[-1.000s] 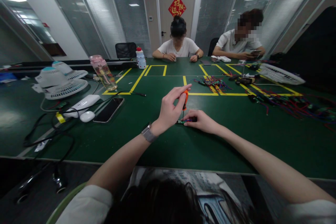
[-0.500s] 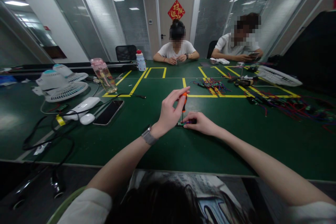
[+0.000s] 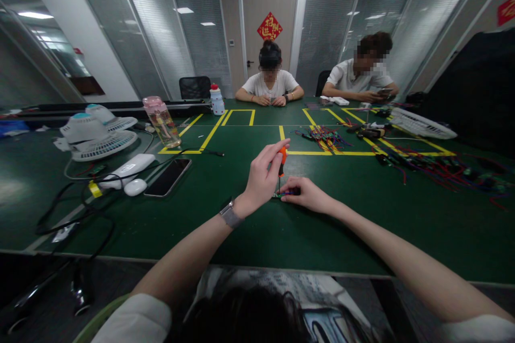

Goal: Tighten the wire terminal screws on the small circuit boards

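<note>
My left hand (image 3: 262, 176) is closed round the handle of an orange and black screwdriver (image 3: 283, 156). The screwdriver stands upright, its thin shaft pointing down at a small green circuit board (image 3: 277, 195) on the green table. Whether the tip sits in a screw is too small to tell. My right hand (image 3: 308, 194) pinches the right end of the board, where dark and purplish wires show by the fingers. Part of the board is hidden behind my fingers.
A phone (image 3: 168, 177), a white mouse (image 3: 135, 187), a power strip (image 3: 127, 170) and fans (image 3: 98, 139) lie to the left, near a pink-lidded bottle (image 3: 161, 122). Wired boards (image 3: 325, 138) are piled right of centre, with more (image 3: 438, 174) farther right. Two people sit across the table.
The whole view has shifted slightly downward in the frame. My left fingers have turned a little on the screwdriver handle; my right hand keeps its place at the board.
</note>
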{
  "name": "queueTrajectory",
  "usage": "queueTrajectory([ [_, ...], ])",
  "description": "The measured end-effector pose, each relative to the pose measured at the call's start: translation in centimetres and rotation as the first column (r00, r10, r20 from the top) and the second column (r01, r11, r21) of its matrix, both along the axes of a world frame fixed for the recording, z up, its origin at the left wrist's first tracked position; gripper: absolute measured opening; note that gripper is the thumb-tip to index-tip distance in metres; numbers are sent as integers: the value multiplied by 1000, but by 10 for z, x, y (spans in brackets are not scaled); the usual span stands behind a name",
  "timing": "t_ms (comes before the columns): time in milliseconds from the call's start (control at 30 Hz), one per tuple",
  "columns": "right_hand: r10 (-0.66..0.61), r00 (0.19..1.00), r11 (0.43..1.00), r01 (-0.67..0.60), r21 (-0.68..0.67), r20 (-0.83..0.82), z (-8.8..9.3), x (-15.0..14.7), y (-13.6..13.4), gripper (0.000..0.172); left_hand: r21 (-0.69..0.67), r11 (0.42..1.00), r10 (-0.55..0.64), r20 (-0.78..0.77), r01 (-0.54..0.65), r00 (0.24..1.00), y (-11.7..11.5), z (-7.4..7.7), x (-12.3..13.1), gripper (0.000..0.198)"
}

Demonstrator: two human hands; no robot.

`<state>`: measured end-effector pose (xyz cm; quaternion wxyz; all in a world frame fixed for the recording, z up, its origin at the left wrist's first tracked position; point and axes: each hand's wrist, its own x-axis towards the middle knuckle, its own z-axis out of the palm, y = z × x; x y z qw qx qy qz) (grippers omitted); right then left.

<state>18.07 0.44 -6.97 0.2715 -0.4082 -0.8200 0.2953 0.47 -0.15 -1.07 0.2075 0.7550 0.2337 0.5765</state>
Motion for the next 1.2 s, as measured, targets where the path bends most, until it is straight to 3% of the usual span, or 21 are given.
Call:
queueTrajectory([
  [433, -11, 1000, 1000, 11, 1, 25, -1, -1, 0, 18, 50, 999, 20, -5, -20, 1000, -2, 4, 0, 28],
  [900, -16, 999, 1000, 16, 8, 45, 3, -3, -2, 18, -10, 1000, 7, 6, -7, 1000, 1, 2, 0, 32],
  [1100, -16, 999, 1000, 16, 10, 38, 2, -3, -2, 18, 48, 992, 116, -29, -114, 993, -1, 6, -2, 19],
  [1200, -9, 999, 1000, 9, 17, 36, 2, -2, -2, 18, 38, 995, 96, -45, -94, 994, -1, 7, -3, 23],
])
